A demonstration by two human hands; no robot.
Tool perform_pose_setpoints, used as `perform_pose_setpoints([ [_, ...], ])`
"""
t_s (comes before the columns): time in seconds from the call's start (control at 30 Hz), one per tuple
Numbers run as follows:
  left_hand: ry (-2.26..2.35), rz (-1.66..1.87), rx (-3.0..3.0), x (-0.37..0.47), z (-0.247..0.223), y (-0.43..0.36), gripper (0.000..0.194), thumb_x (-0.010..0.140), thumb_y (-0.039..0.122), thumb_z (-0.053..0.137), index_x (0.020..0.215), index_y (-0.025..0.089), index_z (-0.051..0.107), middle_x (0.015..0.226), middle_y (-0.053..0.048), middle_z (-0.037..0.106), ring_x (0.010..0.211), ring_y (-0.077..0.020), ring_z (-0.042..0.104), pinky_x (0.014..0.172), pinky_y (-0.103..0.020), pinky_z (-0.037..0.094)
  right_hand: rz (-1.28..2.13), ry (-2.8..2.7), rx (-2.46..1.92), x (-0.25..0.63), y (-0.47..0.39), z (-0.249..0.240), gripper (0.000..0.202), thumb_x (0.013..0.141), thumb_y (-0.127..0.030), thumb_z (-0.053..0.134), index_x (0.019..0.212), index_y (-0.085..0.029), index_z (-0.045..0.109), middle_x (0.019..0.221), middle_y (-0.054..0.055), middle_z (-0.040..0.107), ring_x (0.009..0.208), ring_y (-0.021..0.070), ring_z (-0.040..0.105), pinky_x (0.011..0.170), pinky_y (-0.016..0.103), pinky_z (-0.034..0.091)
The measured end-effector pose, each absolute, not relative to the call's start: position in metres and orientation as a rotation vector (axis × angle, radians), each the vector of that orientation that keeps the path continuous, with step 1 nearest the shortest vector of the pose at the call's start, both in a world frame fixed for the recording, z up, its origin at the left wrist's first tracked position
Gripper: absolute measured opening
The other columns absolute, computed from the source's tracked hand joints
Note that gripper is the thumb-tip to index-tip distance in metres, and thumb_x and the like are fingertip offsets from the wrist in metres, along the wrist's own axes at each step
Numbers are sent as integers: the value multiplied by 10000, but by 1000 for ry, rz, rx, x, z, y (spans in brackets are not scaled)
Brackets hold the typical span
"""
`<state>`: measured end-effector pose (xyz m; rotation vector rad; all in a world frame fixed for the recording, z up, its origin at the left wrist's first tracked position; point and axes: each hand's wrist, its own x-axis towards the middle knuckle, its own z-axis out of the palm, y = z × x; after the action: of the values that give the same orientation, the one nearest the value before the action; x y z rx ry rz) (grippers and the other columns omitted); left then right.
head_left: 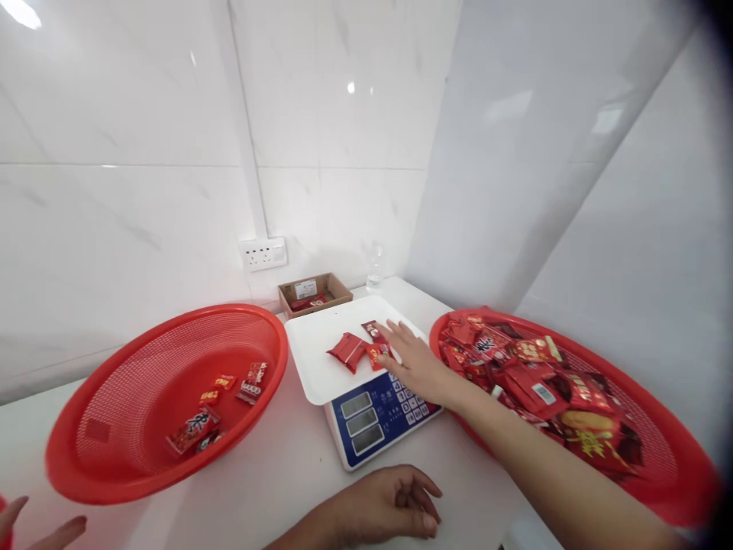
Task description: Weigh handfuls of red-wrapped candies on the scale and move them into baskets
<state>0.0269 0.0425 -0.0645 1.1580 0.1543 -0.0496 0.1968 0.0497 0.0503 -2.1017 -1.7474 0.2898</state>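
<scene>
My right hand (415,363) reaches over the white tray (321,374) of a scale, fingers apart. Its fingertips are next to a dark red packet (372,330) and an orange-red packet (376,356), and nothing shows gripped in it; whether it touches them I cannot tell. A larger red packet (349,351) lies to their left. Below the scale's blue panel (395,409), my left hand (395,504) hovers above the white table, loosely curled, fingers apart, with nothing in it.
A red basket (131,336) with several packets stands left. Another red basket (676,466), piled with packets, stands right. Behind the scale are a cardboard box (337,300) and clear bottle (374,267). Another person's fingers (60,532) show at lower left. A socket (263,253) is on the wall.
</scene>
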Motion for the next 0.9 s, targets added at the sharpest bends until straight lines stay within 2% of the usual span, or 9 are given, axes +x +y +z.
perform_pose_setpoints([
  [0.1,162,-58,1167,27,-64,43,535,577,397,756,1007,146,557,853,-46,586,748,-114,548,754,-303,395,178,-1565,-2144,235,10,62,587,834,-432,371,1371,-213,280,1444,72,277,1321,234,228,1071,425,206],
  [0.17,168,-64,1172,28,-64,43,530,586,384,754,1012,143,552,870,-48,587,762,-110,546,746,-284,393,270,-1416,-2271,263,-17,64,539,828,-401,383,1334,-218,351,1357,79,427,1227,246,404,1026,422,299],
  [0.23,162,-69,1176,28,-64,43,521,596,379,748,1016,145,547,882,-47,587,772,-109,545,741,-274,392,415,-1332,-2390,287,-41,58,494,815,-402,402,1276,-229,436,1242,71,549,1123,253,511,969,411,371],
  [0.33,157,-73,1185,28,-64,43,511,607,381,741,1016,147,543,889,-47,586,775,-111,546,733,-270,392,513,-1377,-2457,308,-65,41,435,780,-390,451,1178,-236,539,1184,55,593,1075,252,545,923,375,411],
  [0.43,162,-73,1197,28,-63,44,500,618,376,735,1019,150,540,899,-49,584,781,-113,546,734,-270,390,419,-1456,-2515,313,-74,24,391,725,-348,522,1087,-224,602,1125,85,616,1010,272,569,880,389,423],
  [0.6,171,-76,1201,27,-62,44,476,627,351,734,1019,158,545,902,-41,580,804,-111,537,760,-273,389,353,-1493,-2594,306,-73,15,405,709,-287,511,1095,-189,585,1086,121,594,914,263,592,796,358,440],
  [0.8,171,-81,1216,27,-64,44,487,633,348,731,1037,153,542,912,-50,577,808,-115,536,773,-283,391,328,-1444,-2453,292,-67,20,560,633,-133,488,1186,-223,495,1132,79,557,960,215,569,814,300,427],
  [0.9,159,-81,1221,27,-67,44,481,645,348,722,1047,157,539,925,-53,577,819,-117,536,769,-282,392,310,-1570,-2388,286,-67,21,511,624,-65,418,1082,-237,566,1024,57,594,915,193,575,794,285,428],
])
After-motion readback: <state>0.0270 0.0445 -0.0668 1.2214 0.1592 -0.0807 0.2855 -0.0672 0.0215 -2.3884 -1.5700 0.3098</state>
